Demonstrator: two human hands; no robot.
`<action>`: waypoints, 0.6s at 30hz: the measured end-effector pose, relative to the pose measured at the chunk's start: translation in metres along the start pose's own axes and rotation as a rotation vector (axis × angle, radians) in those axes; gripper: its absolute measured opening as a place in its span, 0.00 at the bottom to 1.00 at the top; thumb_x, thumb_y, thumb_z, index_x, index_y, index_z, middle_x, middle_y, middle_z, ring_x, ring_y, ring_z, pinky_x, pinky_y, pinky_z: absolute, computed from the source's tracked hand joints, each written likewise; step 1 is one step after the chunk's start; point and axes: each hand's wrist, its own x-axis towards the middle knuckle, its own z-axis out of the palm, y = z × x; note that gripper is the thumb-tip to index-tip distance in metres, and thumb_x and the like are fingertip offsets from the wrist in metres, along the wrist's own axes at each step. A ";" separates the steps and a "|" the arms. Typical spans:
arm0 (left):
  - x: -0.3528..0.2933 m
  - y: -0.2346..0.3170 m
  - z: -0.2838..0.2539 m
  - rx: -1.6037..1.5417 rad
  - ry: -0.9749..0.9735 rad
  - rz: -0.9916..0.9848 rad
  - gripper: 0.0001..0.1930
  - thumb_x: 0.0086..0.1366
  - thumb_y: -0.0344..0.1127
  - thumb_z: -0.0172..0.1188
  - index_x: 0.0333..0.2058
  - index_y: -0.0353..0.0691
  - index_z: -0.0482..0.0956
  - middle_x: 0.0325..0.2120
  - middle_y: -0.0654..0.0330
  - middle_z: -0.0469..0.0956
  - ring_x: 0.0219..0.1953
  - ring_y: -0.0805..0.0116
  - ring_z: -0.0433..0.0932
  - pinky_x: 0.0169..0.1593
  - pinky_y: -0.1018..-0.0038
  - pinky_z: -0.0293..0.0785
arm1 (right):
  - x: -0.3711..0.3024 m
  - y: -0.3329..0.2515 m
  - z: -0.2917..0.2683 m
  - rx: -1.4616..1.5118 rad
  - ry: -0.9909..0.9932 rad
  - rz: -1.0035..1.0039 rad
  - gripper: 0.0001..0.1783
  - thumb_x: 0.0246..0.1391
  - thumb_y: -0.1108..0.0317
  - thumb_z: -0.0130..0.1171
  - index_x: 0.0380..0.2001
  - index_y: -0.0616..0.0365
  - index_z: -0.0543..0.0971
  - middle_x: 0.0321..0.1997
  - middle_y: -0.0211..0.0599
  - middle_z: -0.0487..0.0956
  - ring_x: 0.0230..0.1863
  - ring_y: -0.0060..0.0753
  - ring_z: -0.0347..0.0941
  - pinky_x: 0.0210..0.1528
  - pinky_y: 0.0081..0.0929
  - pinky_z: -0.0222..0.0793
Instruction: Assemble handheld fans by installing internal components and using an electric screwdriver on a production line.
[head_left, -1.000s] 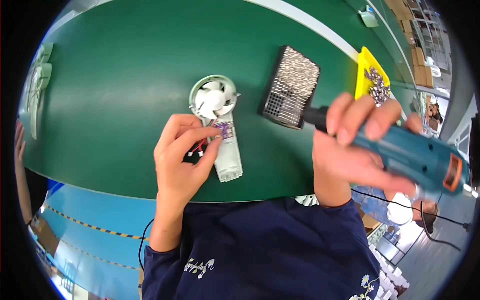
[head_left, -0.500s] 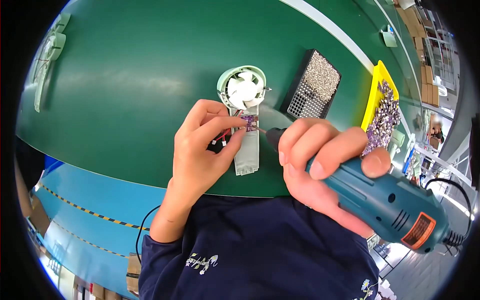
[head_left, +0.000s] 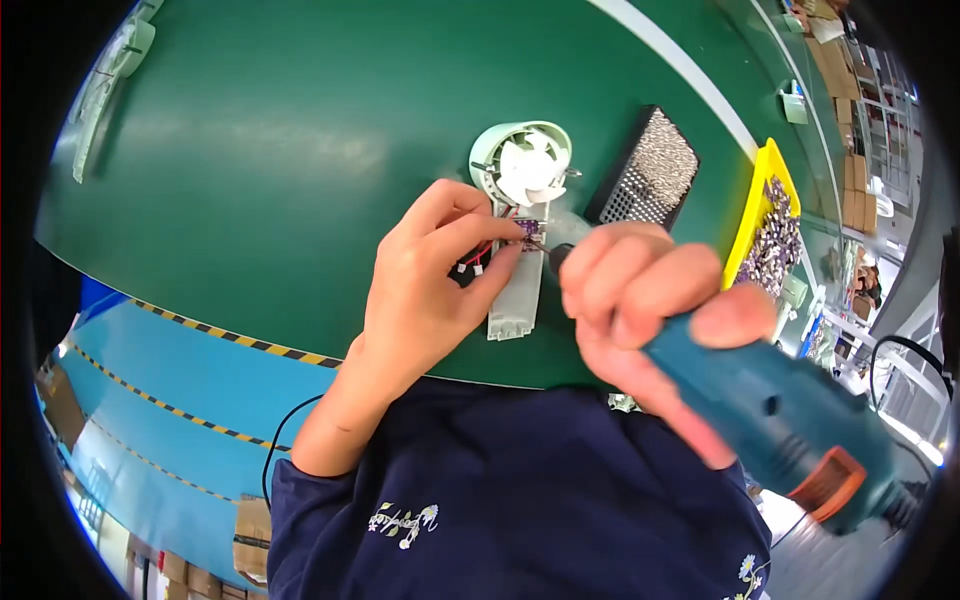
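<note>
A handheld fan with a pale green round head (head_left: 521, 135) and white blades (head_left: 532, 168) lies on the table in front of me, its handle housing (head_left: 514, 305) open toward me. In the upper part of that housing sits a small purple circuit board (head_left: 529, 230). My left hand (head_left: 420, 265) is closed, index finger and thumb at the board; red and black wires with white plugs (head_left: 478, 268) hang beside them. An electric screwdriver (head_left: 765, 400), teal with a black nose, is wrapped in my right hand (head_left: 655, 290). Its thin bit reaches the board; the exact contact point is too small to tell.
Right of the fan stands a black tray (head_left: 625, 195) with small silver screws over a holed grid. Farther right is a yellow bin (head_left: 745, 225) of purple circuit boards. Pale green housings (head_left: 125, 60) lie at the table's far left. The screwdriver's cord (head_left: 905, 345) runs off right.
The fan and both hands have shifted right in the picture, partly with the view itself. The screwdriver's rear end has swung lower and is blurred. Both holds stay the same.
</note>
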 end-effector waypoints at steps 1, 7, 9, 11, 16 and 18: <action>-0.004 -0.002 0.000 0.026 0.006 -0.007 0.10 0.51 0.19 0.69 0.33 0.36 0.85 0.31 0.62 0.74 0.28 0.73 0.75 0.31 0.77 0.72 | -0.001 0.001 -0.001 0.035 0.070 0.027 0.43 0.52 0.25 0.56 0.56 0.49 0.66 0.31 0.33 0.69 0.20 0.31 0.65 0.22 0.31 0.63; 0.000 -0.003 0.006 0.016 0.000 -0.002 0.07 0.54 0.21 0.69 0.33 0.35 0.85 0.31 0.63 0.74 0.28 0.74 0.74 0.31 0.77 0.71 | 0.027 -0.045 -0.048 -0.053 0.810 0.202 0.37 0.64 0.33 0.49 0.59 0.55 0.67 0.31 0.31 0.69 0.20 0.25 0.65 0.22 0.25 0.61; -0.001 -0.005 0.007 0.019 -0.007 -0.023 0.07 0.55 0.21 0.69 0.33 0.35 0.85 0.31 0.63 0.75 0.28 0.75 0.74 0.30 0.77 0.71 | 0.001 -0.058 -0.085 -0.439 0.921 0.407 0.31 0.67 0.40 0.50 0.56 0.58 0.70 0.34 0.29 0.71 0.24 0.24 0.67 0.26 0.24 0.64; -0.003 0.005 -0.002 0.008 -0.001 -0.017 0.06 0.56 0.22 0.69 0.34 0.35 0.85 0.32 0.60 0.75 0.28 0.69 0.77 0.32 0.73 0.74 | -0.042 -0.075 -0.116 -0.981 0.741 0.711 0.25 0.67 0.47 0.55 0.52 0.59 0.74 0.36 0.29 0.73 0.31 0.21 0.71 0.32 0.26 0.68; 0.002 0.001 0.013 0.017 0.040 -0.005 0.07 0.58 0.22 0.69 0.36 0.34 0.85 0.32 0.59 0.77 0.28 0.69 0.78 0.31 0.75 0.74 | -0.112 -0.069 -0.143 -1.685 0.459 0.699 0.28 0.66 0.56 0.60 0.57 0.70 0.73 0.47 0.39 0.79 0.47 0.31 0.76 0.53 0.29 0.70; -0.002 0.003 0.013 0.025 0.056 -0.003 0.07 0.57 0.22 0.69 0.36 0.34 0.86 0.32 0.60 0.77 0.28 0.72 0.76 0.31 0.77 0.72 | -0.097 -0.066 -0.106 -1.756 0.477 0.537 0.26 0.66 0.58 0.59 0.57 0.70 0.73 0.50 0.40 0.78 0.49 0.31 0.75 0.55 0.29 0.69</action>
